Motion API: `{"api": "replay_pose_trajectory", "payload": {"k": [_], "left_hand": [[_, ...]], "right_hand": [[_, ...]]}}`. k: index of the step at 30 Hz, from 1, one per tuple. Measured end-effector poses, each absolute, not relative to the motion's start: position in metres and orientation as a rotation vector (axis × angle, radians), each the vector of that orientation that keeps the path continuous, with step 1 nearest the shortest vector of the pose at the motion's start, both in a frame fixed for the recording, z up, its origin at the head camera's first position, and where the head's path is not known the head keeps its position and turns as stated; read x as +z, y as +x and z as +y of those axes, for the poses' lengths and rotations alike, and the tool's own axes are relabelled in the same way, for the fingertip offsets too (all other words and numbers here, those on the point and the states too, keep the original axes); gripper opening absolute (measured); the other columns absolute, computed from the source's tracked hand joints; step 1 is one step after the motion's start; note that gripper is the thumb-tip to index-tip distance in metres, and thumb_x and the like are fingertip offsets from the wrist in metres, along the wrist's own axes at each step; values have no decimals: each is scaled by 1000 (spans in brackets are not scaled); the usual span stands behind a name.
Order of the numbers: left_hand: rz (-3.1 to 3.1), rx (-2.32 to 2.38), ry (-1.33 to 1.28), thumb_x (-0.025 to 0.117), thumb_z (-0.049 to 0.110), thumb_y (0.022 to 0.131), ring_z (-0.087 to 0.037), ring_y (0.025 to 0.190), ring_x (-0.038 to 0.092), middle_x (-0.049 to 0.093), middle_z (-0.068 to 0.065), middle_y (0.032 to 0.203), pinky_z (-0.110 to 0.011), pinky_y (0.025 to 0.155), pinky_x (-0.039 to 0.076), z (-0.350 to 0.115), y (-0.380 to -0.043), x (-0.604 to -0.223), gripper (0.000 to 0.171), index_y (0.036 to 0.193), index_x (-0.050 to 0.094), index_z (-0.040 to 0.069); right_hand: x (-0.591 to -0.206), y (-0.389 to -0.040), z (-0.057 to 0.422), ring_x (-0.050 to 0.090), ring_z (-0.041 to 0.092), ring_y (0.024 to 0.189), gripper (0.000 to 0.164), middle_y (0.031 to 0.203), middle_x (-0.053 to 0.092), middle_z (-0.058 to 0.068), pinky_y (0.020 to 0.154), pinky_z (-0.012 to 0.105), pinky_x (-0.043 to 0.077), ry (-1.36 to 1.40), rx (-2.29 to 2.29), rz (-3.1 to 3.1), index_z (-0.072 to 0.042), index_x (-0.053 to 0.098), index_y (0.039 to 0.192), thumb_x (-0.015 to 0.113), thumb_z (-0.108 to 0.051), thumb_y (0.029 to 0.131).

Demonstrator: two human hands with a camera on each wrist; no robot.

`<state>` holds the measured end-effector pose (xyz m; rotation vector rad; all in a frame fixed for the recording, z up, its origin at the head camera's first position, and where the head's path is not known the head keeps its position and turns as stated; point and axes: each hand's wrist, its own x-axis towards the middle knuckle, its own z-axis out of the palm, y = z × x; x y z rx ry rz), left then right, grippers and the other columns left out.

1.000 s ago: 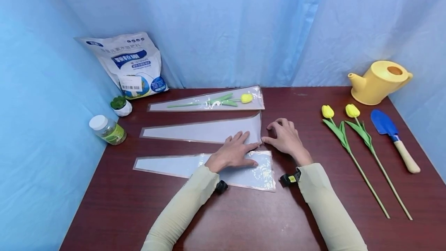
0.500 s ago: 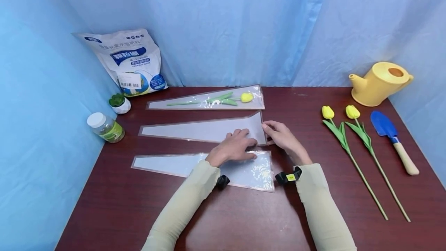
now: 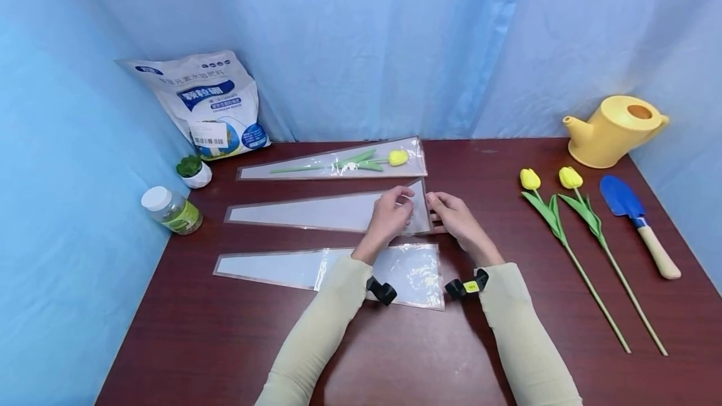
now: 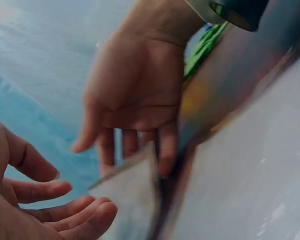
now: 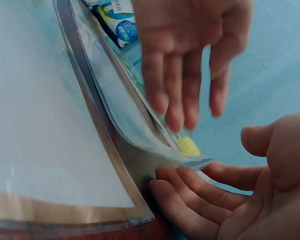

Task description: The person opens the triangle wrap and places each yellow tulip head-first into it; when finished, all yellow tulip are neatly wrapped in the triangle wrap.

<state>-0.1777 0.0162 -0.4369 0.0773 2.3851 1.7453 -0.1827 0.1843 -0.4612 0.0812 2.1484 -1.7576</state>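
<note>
Three tapered clear-and-white flower sleeves lie one behind the other. The middle sleeve (image 3: 310, 208) has its wide right end lifted slightly. My right hand (image 3: 458, 221) is at that end, its fingers reaching under the edge; in the right wrist view the thumb stands apart from the film. Over the sleeve's wide part hovers my left hand (image 3: 390, 212), fingers loosely bent and holding nothing in the left wrist view. A yellow tulip (image 3: 398, 157) lies in the far sleeve (image 3: 417, 168). The near sleeve (image 3: 265, 265) is flat, partly under my left forearm.
Two loose yellow tulips (image 3: 583, 215) (image 3: 544, 212) and a blue trowel (image 3: 622, 198) lie on the right. Behind them stands a yellow watering can (image 3: 609, 133). At left are a fertilizer bag (image 3: 209, 105), a small potted plant (image 3: 194, 172) and a white-capped jar (image 3: 175, 210).
My right hand has moved left onto the sleeve's wide edge and reached under it. My left hand has risen off the film and turned, its fingers now bent near the opening.
</note>
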Motion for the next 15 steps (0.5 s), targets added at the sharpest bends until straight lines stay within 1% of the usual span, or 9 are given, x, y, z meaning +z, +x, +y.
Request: {"api": "replay_pose_trajectory", "payload": {"k": [1, 3, 5, 7, 9, 13, 15], "left_hand": [[2358, 1762, 37, 51, 4, 88, -30, 82, 71, 70, -18, 104, -23, 62, 55, 18, -178, -440, 35, 120, 65, 0], [2336, 1759, -10, 51, 4, 88, -27, 78, 71, 70, -16, 101, -21, 58, 54, 20, -179, -444, 35, 119, 65, 1], [2345, 1740, -25, 52, 4, 86, -23, 76, 71, 71, -14, 98, -20, 56, 53, 21, -181, -448, 35, 118, 65, 2], [2367, 1718, -37, 53, 4, 84, -21, 74, 71, 72, -14, 98, -19, 56, 53, 20, -183, -451, 35, 117, 66, 3], [2365, 1725, -51, 54, 4, 83, -20, 72, 71, 72, -14, 96, -20, 57, 54, 20, -184, -453, 34, 115, 67, 3], [2329, 1763, -99, 56, 2, 82, -15, 65, 66, 68, -9, 87, -23, 58, 58, 20, -186, -456, 30, 110, 67, 1], [2312, 1784, -112, 56, 2, 82, -12, 62, 64, 65, -5, 81, -23, 58, 58, 20, -186, -457, 28, 108, 67, 0]], "right_hand": [[-462, -183, 184, 64, 4, 85, 55, 117, 59, 16, 71, 23, 59, 88, -1775, 2134, 7, 46, 139, 37, -38, 108], [-462, -182, 182, 64, 3, 86, 58, 121, 59, 20, 71, 23, 59, 82, -1795, 2119, 8, 45, 139, 37, -40, 108], [-463, -182, 181, 65, 3, 87, 60, 131, 56, 26, 72, 23, 59, 75, -1821, 2099, 7, 43, 142, 36, -42, 108], [-464, -182, 179, 65, 3, 88, 62, 140, 50, 30, 72, 23, 59, 77, -1839, 2083, 6, 42, 145, 35, -43, 107], [-464, -183, 178, 65, 4, 91, 64, 145, 46, 31, 73, 23, 58, 79, -1852, 2065, 5, 40, 147, 34, -45, 107], [-464, -183, 178, 64, 5, 95, 66, 145, 47, 30, 75, 24, 59, 83, -1889, 2012, 5, 38, 148, 32, -47, 107], [-463, -183, 178, 65, 6, 97, 68, 137, 54, 26, 77, 26, 59, 81, -1915, 1979, 6, 37, 148, 32, -48, 107]]}}
